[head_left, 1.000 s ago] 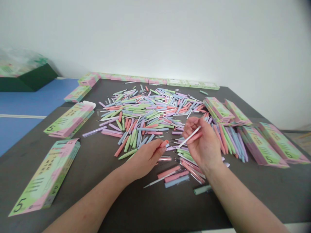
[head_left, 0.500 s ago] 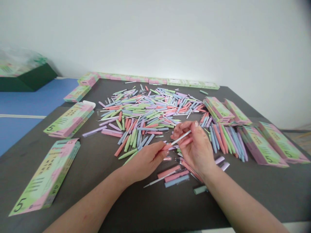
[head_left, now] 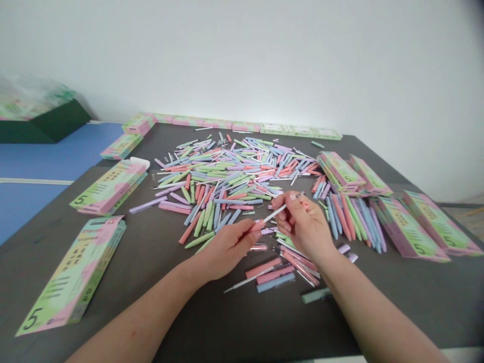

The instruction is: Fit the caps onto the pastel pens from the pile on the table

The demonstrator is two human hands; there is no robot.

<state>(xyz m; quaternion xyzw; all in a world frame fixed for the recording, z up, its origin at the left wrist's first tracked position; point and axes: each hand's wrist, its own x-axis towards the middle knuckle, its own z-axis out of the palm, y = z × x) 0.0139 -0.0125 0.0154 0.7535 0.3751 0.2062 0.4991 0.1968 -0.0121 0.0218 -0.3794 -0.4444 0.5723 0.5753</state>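
Note:
My left hand (head_left: 226, 248) pinches a coral pen barrel (head_left: 258, 225), its open end turned up to the right. Between thumb and fingers my right hand (head_left: 309, 228) holds a white pen refill (head_left: 275, 214). The refill's lower end meets the barrel's mouth; how deep it sits inside I cannot tell. A bit of coral (head_left: 305, 205) shows at the right hand, probably another pen part held in the palm. Below the hands lie coral and pink pen pieces (head_left: 275, 275), a blue one (head_left: 275, 283) and a loose white refill (head_left: 247, 280).
A wide heap of pastel pen parts (head_left: 227, 174) covers the table's middle. Pens lie in a row (head_left: 355, 217) at right, beside printed pen boxes (head_left: 412, 227). More boxes stand at left (head_left: 71, 275) and along the back edge (head_left: 245, 126). A dark green bin (head_left: 56, 121) sits far left.
My right hand has moved left and brought the white refill down to the mouth of the coral barrel. Its fingers have closed further. The left hand has stayed nearly still.

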